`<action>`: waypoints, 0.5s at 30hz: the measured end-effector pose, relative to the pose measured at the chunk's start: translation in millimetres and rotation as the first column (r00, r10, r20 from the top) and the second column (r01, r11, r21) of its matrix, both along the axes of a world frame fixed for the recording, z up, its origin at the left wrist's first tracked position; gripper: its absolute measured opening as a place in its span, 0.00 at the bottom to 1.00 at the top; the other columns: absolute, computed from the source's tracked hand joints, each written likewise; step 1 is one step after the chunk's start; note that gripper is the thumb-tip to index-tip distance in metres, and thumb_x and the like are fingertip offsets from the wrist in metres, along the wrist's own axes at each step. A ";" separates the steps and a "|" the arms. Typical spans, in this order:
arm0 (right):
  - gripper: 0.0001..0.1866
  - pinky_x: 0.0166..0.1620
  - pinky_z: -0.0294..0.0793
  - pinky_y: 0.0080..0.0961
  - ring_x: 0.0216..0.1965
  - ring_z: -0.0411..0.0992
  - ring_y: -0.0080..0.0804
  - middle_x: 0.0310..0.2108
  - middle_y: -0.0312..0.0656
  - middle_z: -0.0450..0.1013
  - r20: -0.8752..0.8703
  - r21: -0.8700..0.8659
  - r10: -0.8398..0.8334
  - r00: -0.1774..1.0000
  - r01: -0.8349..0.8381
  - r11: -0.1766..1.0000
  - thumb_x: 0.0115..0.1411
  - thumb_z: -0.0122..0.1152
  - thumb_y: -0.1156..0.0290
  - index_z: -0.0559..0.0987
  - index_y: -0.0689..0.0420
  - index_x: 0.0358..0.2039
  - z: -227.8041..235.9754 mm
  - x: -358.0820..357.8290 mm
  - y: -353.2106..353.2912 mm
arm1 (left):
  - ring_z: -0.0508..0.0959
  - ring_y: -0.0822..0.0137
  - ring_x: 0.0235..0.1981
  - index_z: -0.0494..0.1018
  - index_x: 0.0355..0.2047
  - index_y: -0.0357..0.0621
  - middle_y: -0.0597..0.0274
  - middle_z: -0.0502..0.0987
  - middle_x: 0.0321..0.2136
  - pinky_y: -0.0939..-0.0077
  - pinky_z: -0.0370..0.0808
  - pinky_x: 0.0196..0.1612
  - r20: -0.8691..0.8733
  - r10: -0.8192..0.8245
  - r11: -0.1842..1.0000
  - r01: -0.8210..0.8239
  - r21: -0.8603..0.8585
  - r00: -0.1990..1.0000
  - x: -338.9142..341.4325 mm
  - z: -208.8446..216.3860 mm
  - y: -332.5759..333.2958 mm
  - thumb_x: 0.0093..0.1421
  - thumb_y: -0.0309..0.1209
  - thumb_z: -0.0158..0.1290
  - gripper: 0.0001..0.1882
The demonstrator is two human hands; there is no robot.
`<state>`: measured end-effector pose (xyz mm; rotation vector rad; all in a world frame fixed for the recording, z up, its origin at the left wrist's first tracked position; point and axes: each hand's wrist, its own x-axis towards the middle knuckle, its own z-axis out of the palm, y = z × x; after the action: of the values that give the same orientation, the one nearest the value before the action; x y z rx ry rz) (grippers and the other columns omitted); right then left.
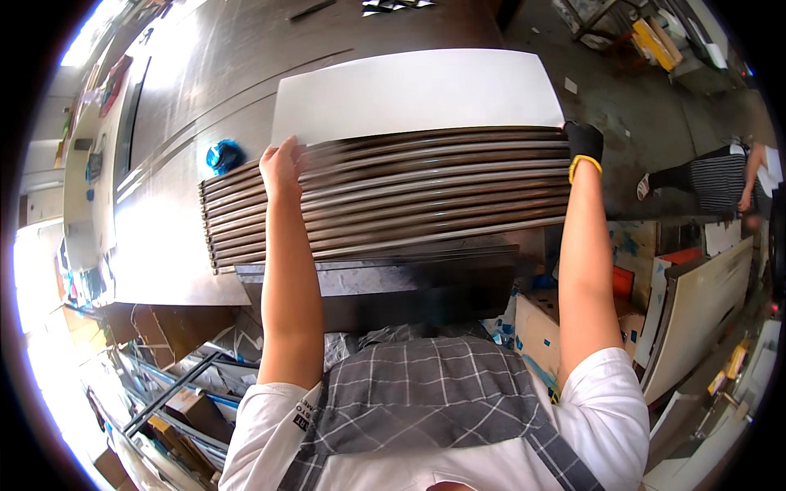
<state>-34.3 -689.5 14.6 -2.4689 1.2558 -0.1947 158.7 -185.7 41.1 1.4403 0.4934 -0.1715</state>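
Note:
Both my arms reach forward over a row of brown metal rods (434, 192) lying side by side on the table. A large white sheet (417, 94) lies beyond the rods, its near edge along the farthest one. My left hand (281, 170) is bare and pinches the sheet's near left corner between thumb and fingers. My right hand (584, 143), in a black glove with a yellow cuff, is closed at the near right corner. Its fingertips are partly hidden. A blurred dark panel (393, 299) with a grey strip is between the rods and my body.
The brown table (205, 90) spreads left and far. A shiny blue bundle (223, 155) sits by the rods' left end. Cardboard boxes (536, 335) and leaning boards (696, 311) stand at right. A person (729, 180) is at far right; a metal rack (176, 385) is lower left.

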 end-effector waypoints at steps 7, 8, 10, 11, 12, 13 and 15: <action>0.22 0.41 0.69 0.40 0.38 0.73 0.52 0.33 0.55 0.75 -0.057 0.075 0.061 0.997 -0.056 0.996 0.50 0.53 0.50 0.81 0.57 0.27 -16.0 -5.4 -20.4 | 0.74 0.72 0.22 0.77 0.27 0.34 0.64 0.76 0.20 0.76 0.72 0.28 -0.009 -0.292 0.779 0.243 0.579 0.957 18.2 -7.6 42.0 0.48 0.33 0.61 0.12; 0.22 0.41 0.69 0.40 0.38 0.73 0.52 0.33 0.55 0.75 -0.072 0.069 0.067 0.995 -0.062 0.996 0.50 0.52 0.49 0.81 0.56 0.27 -18.0 -4.5 -22.2 | 0.76 0.67 0.24 0.78 0.28 0.35 0.58 0.78 0.22 0.72 0.73 0.32 0.002 -0.354 0.687 0.258 0.679 0.935 25.2 -22.0 54.9 0.46 0.38 0.61 0.16; 0.22 0.41 0.69 0.40 0.37 0.73 0.51 0.32 0.55 0.75 -0.102 0.051 0.084 0.991 -0.079 0.996 0.50 0.52 0.48 0.82 0.56 0.27 -20.7 -5.5 -26.1 | 0.77 0.62 0.27 0.78 0.29 0.38 0.56 0.79 0.24 0.69 0.73 0.35 -0.050 -0.396 0.559 0.284 0.779 0.917 26.5 -24.7 54.9 0.47 0.40 0.59 0.17; 0.22 0.41 0.69 0.40 0.37 0.73 0.51 0.32 0.55 0.75 -0.113 0.042 0.102 0.988 -0.098 0.994 0.50 0.52 0.48 0.82 0.55 0.26 -21.9 -5.7 -27.7 | 0.78 0.59 0.28 0.78 0.29 0.39 0.55 0.79 0.25 0.67 0.73 0.36 -0.079 -0.412 0.490 0.294 0.821 0.908 26.0 -26.0 55.3 0.47 0.42 0.58 0.17; 0.22 0.40 0.69 0.40 0.37 0.73 0.51 0.31 0.55 0.75 -0.125 0.032 0.118 0.985 -0.115 0.993 0.50 0.52 0.48 0.82 0.55 0.26 -22.2 -6.7 -28.7 | 0.78 0.53 0.33 0.79 0.30 0.42 0.53 0.79 0.29 0.63 0.73 0.40 -0.124 -0.407 0.415 0.304 0.857 0.905 23.2 -22.5 51.0 0.48 0.44 0.56 0.18; 0.22 0.40 0.69 0.40 0.36 0.74 0.50 0.30 0.54 0.75 -0.137 0.023 0.133 0.982 -0.132 0.991 0.50 0.52 0.48 0.82 0.54 0.25 -22.9 -7.3 -29.1 | 0.78 0.53 0.34 0.79 0.31 0.42 0.53 0.79 0.30 0.63 0.73 0.40 -0.129 -0.402 0.391 0.297 0.871 0.907 20.1 -19.0 47.4 0.48 0.44 0.56 0.18; 0.22 0.40 0.69 0.39 0.35 0.74 0.50 0.29 0.54 0.75 -0.115 0.002 0.120 0.986 -0.121 0.993 0.50 0.51 0.47 0.82 0.53 0.24 -24.3 -8.1 -28.0 | 0.78 0.53 0.36 0.78 0.31 0.42 0.52 0.79 0.33 0.62 0.73 0.42 -0.136 -0.393 0.342 0.282 0.896 0.910 13.8 -11.7 40.5 0.48 0.44 0.56 0.18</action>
<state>-42.3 -717.4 -9.6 -2.5825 1.1463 -0.0249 172.5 -145.2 29.4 2.6561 0.1436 -0.1618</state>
